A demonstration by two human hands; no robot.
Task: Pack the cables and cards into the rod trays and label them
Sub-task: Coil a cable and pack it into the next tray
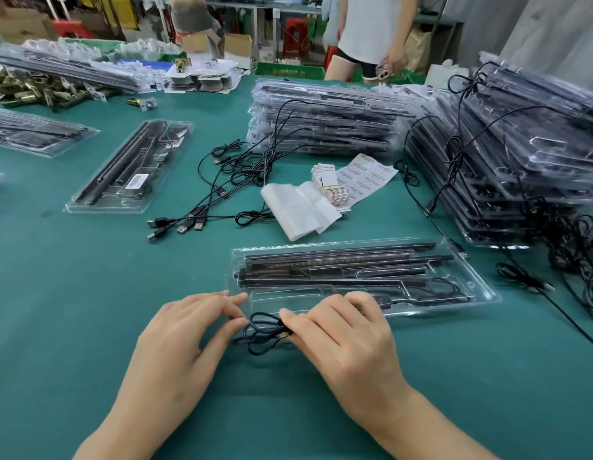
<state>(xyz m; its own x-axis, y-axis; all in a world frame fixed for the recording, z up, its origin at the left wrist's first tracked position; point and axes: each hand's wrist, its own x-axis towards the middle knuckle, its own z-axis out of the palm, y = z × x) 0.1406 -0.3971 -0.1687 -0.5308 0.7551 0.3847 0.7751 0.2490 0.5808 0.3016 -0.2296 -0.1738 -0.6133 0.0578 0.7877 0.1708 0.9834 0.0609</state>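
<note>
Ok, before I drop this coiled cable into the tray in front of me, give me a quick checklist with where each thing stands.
1. Cable coiled small enough: ok, a tight bundle of loops.
2. Grip: ok, the right hand pinches the coil and the left hand has fingertips at it.
3. Tray within reach: ok, just beyond the hands.
4. Free pocket: ok, the near-left pocket looks bare.
5. Rods seated: ok, lying in their slots.
6. Cards and labels at hand: ok, behind the tray.
7. Coil tied: cannot tell.
</note>
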